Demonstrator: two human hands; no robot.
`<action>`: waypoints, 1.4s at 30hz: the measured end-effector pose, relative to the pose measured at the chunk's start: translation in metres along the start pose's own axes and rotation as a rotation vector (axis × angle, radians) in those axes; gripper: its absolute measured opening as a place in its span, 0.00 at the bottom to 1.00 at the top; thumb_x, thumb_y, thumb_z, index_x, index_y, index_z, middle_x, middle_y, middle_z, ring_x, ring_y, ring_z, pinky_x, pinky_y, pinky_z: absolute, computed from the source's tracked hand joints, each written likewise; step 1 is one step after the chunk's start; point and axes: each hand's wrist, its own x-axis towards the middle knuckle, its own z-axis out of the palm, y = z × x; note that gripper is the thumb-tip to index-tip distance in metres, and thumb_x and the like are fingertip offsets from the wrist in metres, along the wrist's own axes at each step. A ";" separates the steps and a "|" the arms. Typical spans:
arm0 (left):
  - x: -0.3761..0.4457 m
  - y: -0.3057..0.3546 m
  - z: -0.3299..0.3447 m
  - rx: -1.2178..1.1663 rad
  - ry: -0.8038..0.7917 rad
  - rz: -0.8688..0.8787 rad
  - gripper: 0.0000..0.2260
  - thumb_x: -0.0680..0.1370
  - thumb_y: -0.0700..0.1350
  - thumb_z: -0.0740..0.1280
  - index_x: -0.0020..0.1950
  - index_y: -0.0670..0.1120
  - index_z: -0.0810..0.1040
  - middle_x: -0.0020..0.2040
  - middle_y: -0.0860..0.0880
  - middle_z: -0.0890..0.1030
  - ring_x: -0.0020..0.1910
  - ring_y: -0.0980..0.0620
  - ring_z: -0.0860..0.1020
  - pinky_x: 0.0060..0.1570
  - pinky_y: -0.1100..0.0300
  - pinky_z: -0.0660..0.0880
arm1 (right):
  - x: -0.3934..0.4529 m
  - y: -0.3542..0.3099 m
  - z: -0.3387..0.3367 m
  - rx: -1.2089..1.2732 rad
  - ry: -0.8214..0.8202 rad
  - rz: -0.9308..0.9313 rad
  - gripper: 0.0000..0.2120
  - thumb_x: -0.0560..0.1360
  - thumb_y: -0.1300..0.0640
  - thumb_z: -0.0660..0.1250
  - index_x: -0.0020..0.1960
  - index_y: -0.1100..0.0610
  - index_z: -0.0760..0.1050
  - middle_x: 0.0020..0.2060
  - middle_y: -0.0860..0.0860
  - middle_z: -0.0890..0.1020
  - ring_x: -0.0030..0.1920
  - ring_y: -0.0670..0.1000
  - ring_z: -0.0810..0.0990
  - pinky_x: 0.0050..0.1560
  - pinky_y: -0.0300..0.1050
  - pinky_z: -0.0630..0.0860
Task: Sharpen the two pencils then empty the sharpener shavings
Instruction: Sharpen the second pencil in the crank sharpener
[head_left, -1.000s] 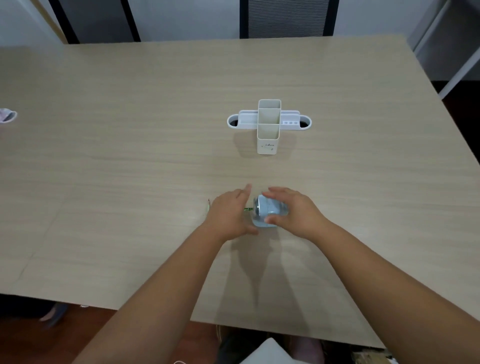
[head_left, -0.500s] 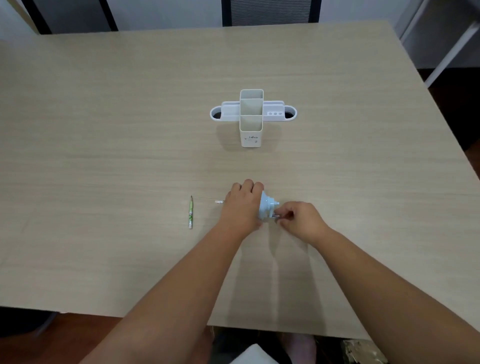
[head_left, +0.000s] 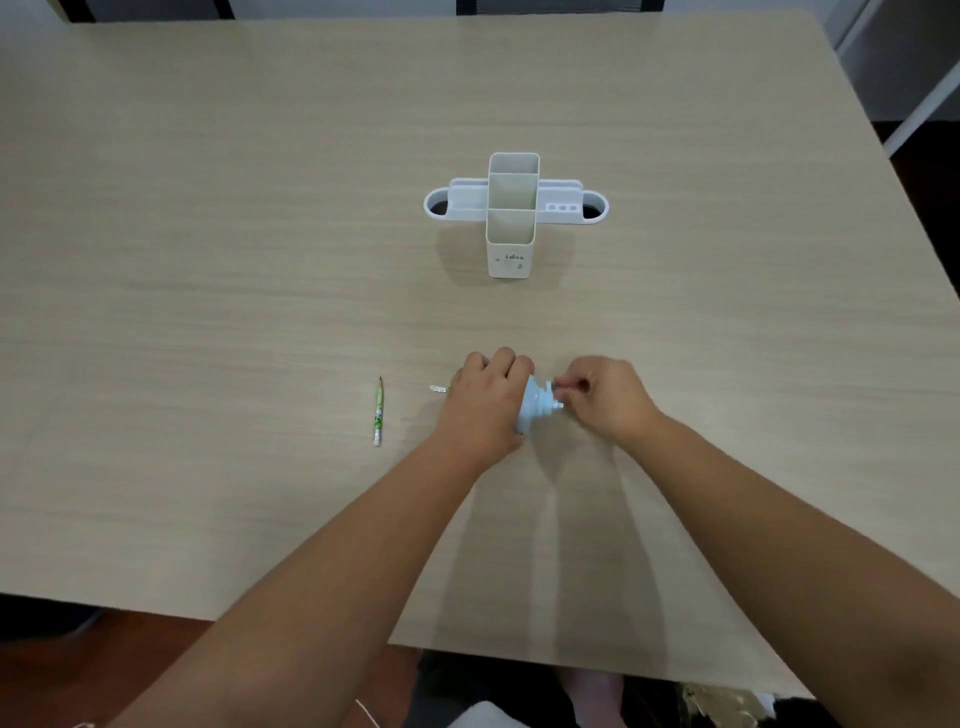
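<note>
Little has shifted since half a second ago: right hand (head_left: 605, 397) now sits slightly farther right, fingers pinching the small crank at the right end of the pale blue sharpener (head_left: 535, 408). Grip there narrow, closed on the crank. Left hand (head_left: 485, 402) wraps over the sharpener's left side, grip closed around the body, holding it down on the surface (head_left: 208, 260). One pencil (head_left: 439, 388) pokes out leftward from under the left hand, only its end visible; whether it enters the sharpener cannot be seen. Second pencil (head_left: 378, 411), green-patterned, lies loose on the surface left of the hands, tip pointing far. White desk organizer (head_left: 511, 215) stands farther back, centre, well apart from the hands.
</note>
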 end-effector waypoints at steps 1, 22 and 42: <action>0.000 0.001 0.000 -0.010 0.020 -0.004 0.28 0.53 0.44 0.76 0.51 0.45 0.74 0.46 0.48 0.74 0.37 0.46 0.67 0.36 0.50 0.75 | -0.012 0.004 0.008 -0.064 -0.081 -0.032 0.05 0.68 0.61 0.67 0.36 0.62 0.79 0.33 0.57 0.82 0.34 0.54 0.76 0.39 0.43 0.72; 0.001 0.004 -0.003 0.010 0.040 0.010 0.29 0.50 0.39 0.76 0.50 0.43 0.74 0.44 0.45 0.74 0.35 0.45 0.69 0.31 0.53 0.73 | -0.011 -0.001 0.002 -0.096 -0.068 -0.074 0.06 0.67 0.60 0.65 0.34 0.61 0.77 0.32 0.57 0.80 0.37 0.58 0.78 0.39 0.48 0.73; -0.001 0.009 -0.008 0.008 0.043 0.015 0.30 0.49 0.39 0.77 0.49 0.45 0.75 0.44 0.47 0.75 0.35 0.45 0.70 0.30 0.57 0.68 | 0.003 -0.012 -0.022 -0.070 0.098 -0.084 0.02 0.70 0.63 0.70 0.40 0.60 0.81 0.37 0.55 0.83 0.39 0.54 0.79 0.44 0.45 0.73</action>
